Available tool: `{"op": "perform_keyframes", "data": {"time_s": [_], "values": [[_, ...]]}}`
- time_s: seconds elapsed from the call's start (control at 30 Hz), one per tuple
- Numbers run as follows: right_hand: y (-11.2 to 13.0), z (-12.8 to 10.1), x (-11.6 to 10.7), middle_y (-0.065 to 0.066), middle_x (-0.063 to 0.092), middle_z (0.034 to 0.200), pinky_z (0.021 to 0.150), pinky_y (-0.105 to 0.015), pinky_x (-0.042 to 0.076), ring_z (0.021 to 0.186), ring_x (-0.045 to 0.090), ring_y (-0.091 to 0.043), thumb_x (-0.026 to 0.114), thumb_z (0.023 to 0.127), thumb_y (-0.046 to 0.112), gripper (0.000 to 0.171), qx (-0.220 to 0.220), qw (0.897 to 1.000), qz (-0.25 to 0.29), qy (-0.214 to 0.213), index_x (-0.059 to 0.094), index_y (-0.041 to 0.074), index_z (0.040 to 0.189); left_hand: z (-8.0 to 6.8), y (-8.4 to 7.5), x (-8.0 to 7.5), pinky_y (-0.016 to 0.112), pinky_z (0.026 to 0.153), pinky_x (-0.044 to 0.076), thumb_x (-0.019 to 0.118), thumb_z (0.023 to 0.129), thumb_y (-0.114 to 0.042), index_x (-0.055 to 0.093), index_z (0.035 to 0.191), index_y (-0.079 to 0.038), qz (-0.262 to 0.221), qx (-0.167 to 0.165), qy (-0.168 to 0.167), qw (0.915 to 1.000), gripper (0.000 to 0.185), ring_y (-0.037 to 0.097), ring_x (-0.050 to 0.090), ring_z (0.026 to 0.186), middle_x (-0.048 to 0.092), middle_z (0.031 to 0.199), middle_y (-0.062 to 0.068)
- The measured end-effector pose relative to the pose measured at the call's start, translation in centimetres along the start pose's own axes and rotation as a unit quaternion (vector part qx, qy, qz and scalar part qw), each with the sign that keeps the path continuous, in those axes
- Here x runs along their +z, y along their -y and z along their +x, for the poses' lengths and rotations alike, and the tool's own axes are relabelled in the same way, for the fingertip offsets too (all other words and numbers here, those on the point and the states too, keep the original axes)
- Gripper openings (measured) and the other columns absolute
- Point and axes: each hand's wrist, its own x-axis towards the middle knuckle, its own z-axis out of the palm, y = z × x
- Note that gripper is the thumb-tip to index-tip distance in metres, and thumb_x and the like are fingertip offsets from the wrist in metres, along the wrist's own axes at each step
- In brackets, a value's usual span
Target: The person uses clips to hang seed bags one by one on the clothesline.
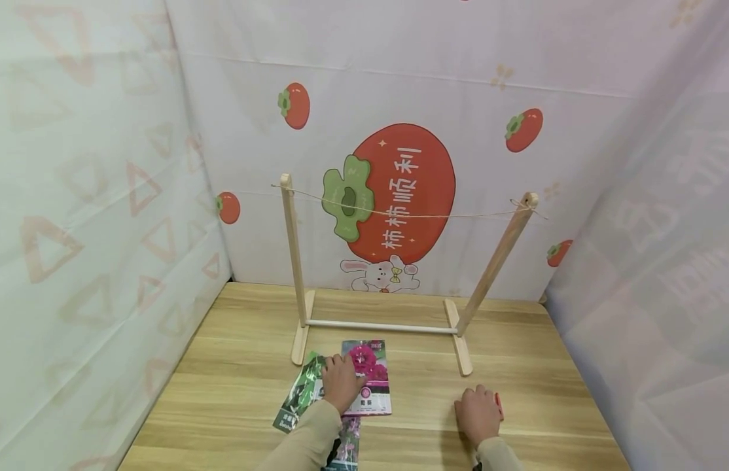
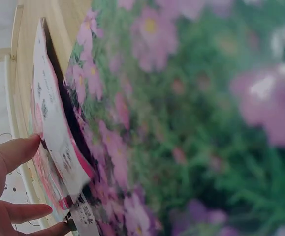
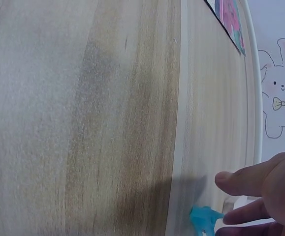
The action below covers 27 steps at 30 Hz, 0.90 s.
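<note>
My left hand (image 1: pixel 341 384) rests over overlapping picture packets, its thumb touching the packet with magenta flowers (image 1: pixel 373 379). Left of that hand lies a green packet (image 1: pixel 298 396), partly covered by it. Under the magenta one sticks out a packet with pink flowers (image 1: pixel 348 448), which fills much of the left wrist view. On the right side of the table, my right hand (image 1: pixel 478 413) is lowered, its thumb apart from the fingers. A small teal plastic piece (image 3: pixel 204 219) is at its fingertips, kind unclear. Beside the hand shows a small red piece (image 1: pixel 498 405), mostly hidden.
Behind the packets stands a wooden frame with two posts (image 1: pixel 294 255), a white bottom bar (image 1: pixel 382 326) and a thin string (image 1: pixel 411 215) tied between the post tops. Patterned cloth (image 1: pixel 252 144) walls in the wooden table (image 1: pixel 223 366) at the back and sides.
</note>
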Motion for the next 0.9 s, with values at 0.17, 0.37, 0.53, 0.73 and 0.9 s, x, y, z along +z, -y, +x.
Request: {"op": "perform_keyframes", "data": {"time_s": [0.17, 0.37, 0.53, 0.73, 0.9], "values": [[0.0, 0.3, 0.1, -0.02, 0.056, 0.083, 0.067, -0.051, 0.051, 0.083, 0.056, -0.036, 0.071, 0.084, 0.022, 0.028, 0.034, 0.999, 0.006, 0.012, 0.065, -0.005, 0.082, 0.3, 0.0, 0.1, 0.05, 0.082, 0.043, 0.089, 0.067, -0.033, 0.062, 0.106, 0.003, -0.027, -0.011, 0.004, 0.9996, 0.059, 0.038, 0.051, 0.095, 0.058, 0.098, 0.022], [-0.1, 0.1, -0.4, -0.02, 0.053, 0.082, 0.068, -0.049, 0.052, 0.083, 0.054, -0.036, 0.071, 0.087, 0.026, 0.032, 0.054, 0.998, 0.001, 0.036, 0.066, -0.006, 0.084, 0.8, 0.3, 0.4, 0.049, 0.085, 0.043, 0.091, 0.063, -0.025, 0.059, 0.114, 0.004, -0.085, -0.045, 0.01, 0.9953, 0.067, 0.037, 0.05, 0.095, 0.058, 0.097, 0.022], [-0.4, 0.1, -0.4, -0.017, 0.053, 0.08, 0.064, -0.046, 0.051, 0.08, 0.054, -0.032, 0.069, 0.088, 0.023, 0.029, 0.049, 0.998, 0.005, 0.04, 0.065, -0.005, 0.082, 1.1, 0.8, 0.5, 0.049, 0.084, 0.045, 0.089, 0.065, -0.021, 0.062, 0.114, 0.004, -0.118, -0.08, 0.013, 0.9896, 0.062, 0.034, 0.051, 0.094, 0.06, 0.099, 0.02], [-0.8, 0.3, 0.1, -0.021, 0.061, 0.083, 0.079, -0.053, 0.052, 0.086, 0.058, -0.038, 0.067, 0.086, 0.015, 0.019, 0.042, 0.998, 0.002, 0.036, 0.068, -0.003, 0.083, 1.8, 1.4, -0.3, 0.046, 0.077, 0.051, 0.081, 0.074, -0.018, 0.07, 0.105, 0.003, -0.165, -0.112, 0.029, 0.9795, 0.039, 0.033, 0.059, 0.087, 0.068, 0.096, 0.019], [-1.0, 0.5, 0.3, -0.017, 0.061, 0.077, 0.068, -0.049, 0.051, 0.078, 0.057, -0.034, 0.065, 0.085, 0.013, 0.017, 0.046, 0.998, 0.013, 0.03, 0.067, -0.001, 0.077, 2.2, 2.1, -1.2, 0.038, 0.063, 0.054, 0.071, 0.084, -0.011, 0.071, 0.098, 0.004, -0.269, -0.121, 0.075, 0.9525, 0.021, 0.024, 0.066, 0.073, 0.071, 0.087, 0.016]]}}
